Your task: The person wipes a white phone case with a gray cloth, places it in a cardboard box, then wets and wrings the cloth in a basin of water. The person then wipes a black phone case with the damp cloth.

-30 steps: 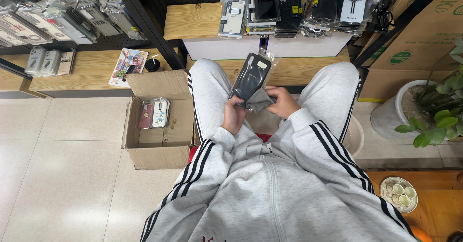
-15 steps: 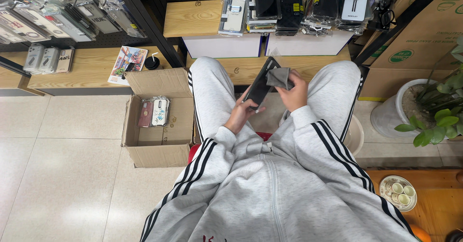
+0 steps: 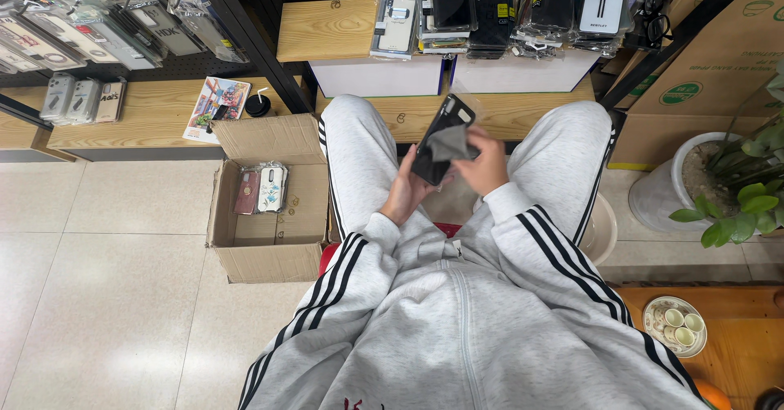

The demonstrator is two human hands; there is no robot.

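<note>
Seated, I look down at my grey striped sleeves and lap. My left hand grips the lower end of a black phone case in clear wrapping, tilted up to the right above my knees. My right hand presses a small grey cloth against the middle of the case's face. Both hands sit between my thighs, in front of a low wooden shelf.
An open cardboard box with a few packaged cases stands on the tiled floor at my left. Racks of packaged cases hang ahead. A potted plant and large cartons stand at right, a small dish of cups nearby.
My hands have shifted with the case: it was held higher and turned, and now lies face up while my right hand has brought the grey cloth onto its middle.
</note>
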